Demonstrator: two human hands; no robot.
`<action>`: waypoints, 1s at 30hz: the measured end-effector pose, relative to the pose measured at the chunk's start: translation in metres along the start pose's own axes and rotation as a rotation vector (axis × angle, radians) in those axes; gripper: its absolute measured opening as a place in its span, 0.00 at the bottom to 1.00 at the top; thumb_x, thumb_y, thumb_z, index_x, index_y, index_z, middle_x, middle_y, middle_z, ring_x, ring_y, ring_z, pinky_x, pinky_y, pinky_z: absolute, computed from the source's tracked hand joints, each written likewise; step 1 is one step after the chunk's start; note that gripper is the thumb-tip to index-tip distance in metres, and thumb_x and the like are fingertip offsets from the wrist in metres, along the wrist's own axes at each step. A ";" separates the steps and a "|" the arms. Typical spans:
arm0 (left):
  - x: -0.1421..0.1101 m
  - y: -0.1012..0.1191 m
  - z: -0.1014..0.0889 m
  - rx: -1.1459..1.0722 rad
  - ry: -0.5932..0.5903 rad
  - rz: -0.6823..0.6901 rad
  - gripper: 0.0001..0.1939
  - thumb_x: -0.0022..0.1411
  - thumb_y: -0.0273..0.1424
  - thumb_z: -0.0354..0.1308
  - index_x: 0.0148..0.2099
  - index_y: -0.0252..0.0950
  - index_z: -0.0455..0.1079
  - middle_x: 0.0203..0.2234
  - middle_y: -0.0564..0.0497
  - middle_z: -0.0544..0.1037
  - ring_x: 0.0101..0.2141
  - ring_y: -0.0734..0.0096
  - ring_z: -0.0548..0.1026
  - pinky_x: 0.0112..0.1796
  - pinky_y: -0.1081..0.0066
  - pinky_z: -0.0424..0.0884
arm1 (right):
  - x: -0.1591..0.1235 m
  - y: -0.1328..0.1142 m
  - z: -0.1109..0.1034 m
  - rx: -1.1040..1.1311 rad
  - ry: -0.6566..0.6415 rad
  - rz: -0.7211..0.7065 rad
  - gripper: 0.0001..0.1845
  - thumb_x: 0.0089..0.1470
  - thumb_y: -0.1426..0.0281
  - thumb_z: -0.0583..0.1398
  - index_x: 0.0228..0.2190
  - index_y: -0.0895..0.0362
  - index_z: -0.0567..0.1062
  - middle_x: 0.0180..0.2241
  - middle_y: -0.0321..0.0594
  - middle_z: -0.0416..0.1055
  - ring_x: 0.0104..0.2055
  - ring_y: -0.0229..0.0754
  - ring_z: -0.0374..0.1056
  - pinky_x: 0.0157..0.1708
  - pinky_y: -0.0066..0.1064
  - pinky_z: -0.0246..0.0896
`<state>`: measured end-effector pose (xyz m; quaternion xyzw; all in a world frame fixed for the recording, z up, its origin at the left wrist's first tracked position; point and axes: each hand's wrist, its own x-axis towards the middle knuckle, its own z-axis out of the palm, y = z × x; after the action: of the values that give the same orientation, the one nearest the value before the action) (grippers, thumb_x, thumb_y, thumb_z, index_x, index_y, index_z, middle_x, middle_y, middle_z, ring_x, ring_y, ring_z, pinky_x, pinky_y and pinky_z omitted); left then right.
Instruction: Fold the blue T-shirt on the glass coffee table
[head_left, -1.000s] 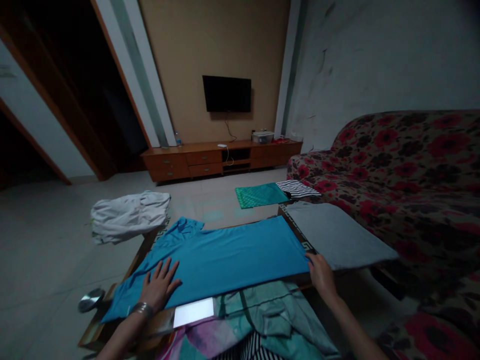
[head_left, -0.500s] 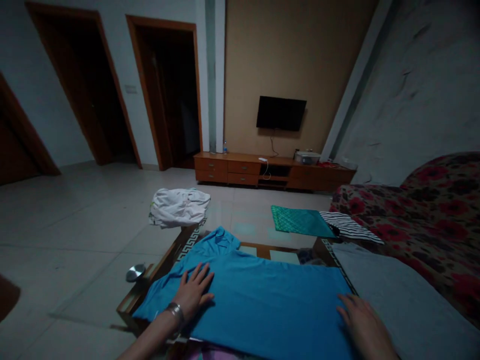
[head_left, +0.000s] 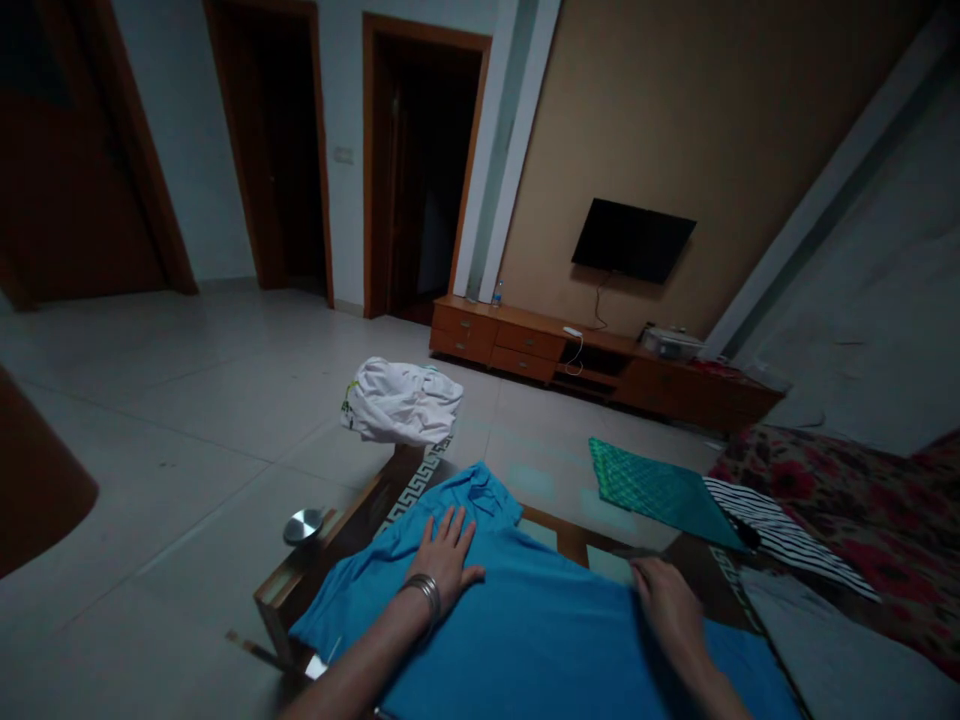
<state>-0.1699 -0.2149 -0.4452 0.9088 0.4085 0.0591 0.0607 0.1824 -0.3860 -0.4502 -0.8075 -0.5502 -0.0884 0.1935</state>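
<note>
A blue T-shirt (head_left: 525, 630) lies spread over a glass-topped coffee table (head_left: 274, 600), its collar toward the far left. My left hand (head_left: 442, 565), with bangles at the wrist, rests flat on the shirt near the collar, fingers spread. At the shirt's far edge, right of the middle, my right hand (head_left: 667, 605) has its fingers curled and pressed together on the fabric. Its palm side is hidden, and the hand is slightly blurred.
A bunched white garment (head_left: 405, 400) sits at the table's far left corner. Green cloth (head_left: 652, 490), a black-and-white striped cloth (head_left: 787, 535) and a grey cloth (head_left: 840, 640) lie to the right, by a floral sofa (head_left: 795, 470). A round metal disc (head_left: 303, 526) is at the left edge.
My right hand has moved from the shirt's right side to its far edge, and its fingers have closed. My left hand stays flat on the shirt. The view has turned left and tilted.
</note>
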 end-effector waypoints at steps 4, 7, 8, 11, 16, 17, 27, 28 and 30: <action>0.004 -0.007 -0.002 -0.068 0.110 -0.083 0.28 0.64 0.44 0.48 0.64 0.42 0.57 0.65 0.45 0.51 0.64 0.54 0.48 0.60 0.47 0.51 | 0.102 -0.135 0.011 0.176 -0.227 -0.257 0.16 0.58 0.67 0.52 0.38 0.57 0.78 0.40 0.43 0.75 0.43 0.42 0.69 0.45 0.29 0.61; 0.007 -0.013 -0.001 -0.082 0.173 -0.172 0.27 0.67 0.42 0.44 0.64 0.38 0.56 0.64 0.44 0.54 0.64 0.57 0.51 0.59 0.49 0.53 | 0.159 -0.214 0.037 0.099 -0.371 -0.272 0.15 0.58 0.66 0.54 0.42 0.55 0.77 0.43 0.41 0.75 0.45 0.39 0.68 0.45 0.25 0.58; 0.009 -0.015 0.001 -0.080 0.179 -0.180 0.27 0.67 0.42 0.44 0.64 0.36 0.57 0.64 0.44 0.54 0.64 0.57 0.52 0.59 0.50 0.53 | 0.173 -0.230 0.046 0.070 -0.387 -0.249 0.16 0.58 0.65 0.55 0.43 0.56 0.77 0.43 0.43 0.74 0.46 0.39 0.68 0.44 0.25 0.59; 0.011 -0.017 0.006 -0.071 0.190 -0.182 0.28 0.66 0.43 0.45 0.64 0.35 0.58 0.64 0.42 0.55 0.63 0.55 0.51 0.60 0.48 0.51 | 0.204 -0.256 0.070 -0.002 -0.448 -0.204 0.13 0.51 0.67 0.61 0.38 0.58 0.79 0.40 0.45 0.75 0.43 0.42 0.70 0.40 0.26 0.59; 0.014 -0.017 0.009 -0.085 0.141 -0.178 0.29 0.63 0.48 0.47 0.62 0.40 0.62 0.64 0.42 0.54 0.64 0.45 0.48 0.59 0.42 0.47 | 0.237 -0.261 0.077 -0.037 -0.452 -0.228 0.17 0.54 0.75 0.55 0.43 0.55 0.77 0.47 0.41 0.73 0.49 0.40 0.66 0.45 0.24 0.56; 0.014 -0.017 0.009 -0.087 0.133 -0.176 0.30 0.63 0.49 0.47 0.62 0.41 0.62 0.64 0.42 0.54 0.64 0.44 0.48 0.59 0.42 0.46 | 0.241 -0.259 0.075 -0.040 -0.446 -0.224 0.18 0.56 0.75 0.53 0.46 0.55 0.75 0.49 0.41 0.71 0.51 0.40 0.65 0.47 0.24 0.55; 0.014 -0.014 0.010 -0.064 0.137 -0.177 0.30 0.62 0.47 0.49 0.63 0.42 0.60 0.65 0.42 0.51 0.64 0.43 0.44 0.59 0.41 0.43 | 0.196 -0.231 0.055 -0.130 -0.704 0.030 0.14 0.45 0.62 0.66 0.28 0.61 0.80 0.28 0.46 0.76 0.31 0.41 0.71 0.32 0.25 0.60; 0.015 -0.014 0.011 -0.059 0.138 -0.180 0.30 0.62 0.47 0.49 0.63 0.42 0.60 0.65 0.42 0.51 0.64 0.43 0.44 0.59 0.42 0.43 | 0.190 -0.230 0.055 -0.120 -0.689 0.042 0.13 0.44 0.63 0.66 0.30 0.59 0.80 0.30 0.45 0.77 0.33 0.41 0.71 0.32 0.24 0.60; 0.015 -0.014 0.012 -0.047 0.142 -0.185 0.30 0.62 0.47 0.50 0.63 0.43 0.60 0.65 0.42 0.52 0.64 0.43 0.45 0.59 0.42 0.44 | 0.180 -0.227 0.054 -0.096 -0.637 0.068 0.12 0.47 0.67 0.63 0.35 0.57 0.79 0.35 0.43 0.77 0.36 0.40 0.71 0.31 0.23 0.58</action>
<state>-0.1685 -0.1956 -0.4581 0.8591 0.4923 0.1271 0.0581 0.0374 -0.1378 -0.3871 -0.8206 -0.5511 0.1495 -0.0239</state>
